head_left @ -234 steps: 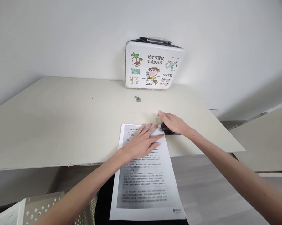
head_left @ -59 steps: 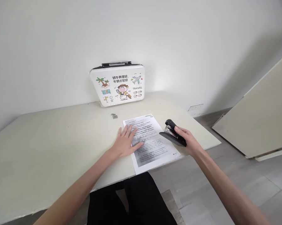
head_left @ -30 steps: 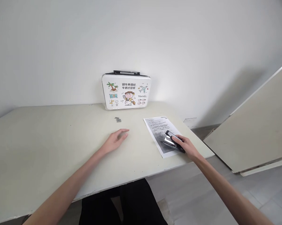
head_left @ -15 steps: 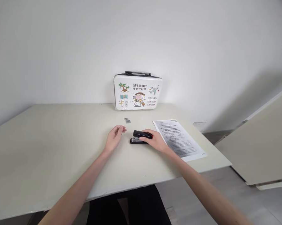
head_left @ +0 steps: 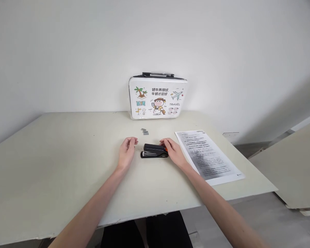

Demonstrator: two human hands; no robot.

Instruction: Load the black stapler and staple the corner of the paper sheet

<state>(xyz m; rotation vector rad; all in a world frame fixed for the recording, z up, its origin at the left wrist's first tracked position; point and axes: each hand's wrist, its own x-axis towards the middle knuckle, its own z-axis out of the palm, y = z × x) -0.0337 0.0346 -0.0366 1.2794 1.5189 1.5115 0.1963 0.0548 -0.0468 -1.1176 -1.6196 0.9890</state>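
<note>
A black stapler (head_left: 155, 151) lies flat on the table, its front end to the left and its upper arm a little raised. My right hand (head_left: 173, 151) is at its rear end, fingers curled behind it, beside an orange part. The palm side is hidden. My left hand (head_left: 127, 150) rests on the table left of the stapler, apart from it. Its fingers are loosely bent and I see nothing in them. Several short grey strips of staples (head_left: 145, 131) lie beyond the stapler.
A printed sheet of paper (head_left: 209, 155) lies right of my right hand. A white case (head_left: 157, 98) with cartoon prints and a black handle leans against the wall at the back of the pale table (head_left: 67, 165). The table's front edge is near my legs.
My right thumb and fingers have drawn back from the stapler's side to its rear end, leaving more of it in sight. My left hand keeps nearly the same pose. The view has shifted slightly.
</note>
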